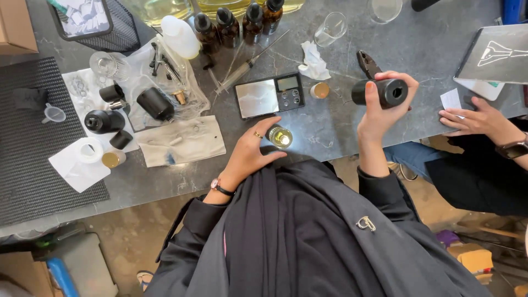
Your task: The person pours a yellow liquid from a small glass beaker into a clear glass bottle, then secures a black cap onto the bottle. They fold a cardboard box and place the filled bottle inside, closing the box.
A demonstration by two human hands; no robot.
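Observation:
My left hand (250, 154) rests on the grey stone table (330, 126) and grips a small clear glass bottle (280, 137) of yellowish liquid with an open metal neck. My right hand (385, 107) is raised above the table edge and holds a black cylindrical tool (385, 91) lying sideways, its hollow end facing right. A small digital scale (268, 95) with a shiny pan sits just beyond the bottle. A gold-topped cap (319, 90) lies right of the scale.
Dark dropper bottles (231, 25) stand at the back with a syringe (245, 69), a glass beaker (330, 28) and a crumpled tissue (313, 61). Black bottles and caps (110, 118) lie on white cloths at left. Another person's hand (473, 118) presses paper at right.

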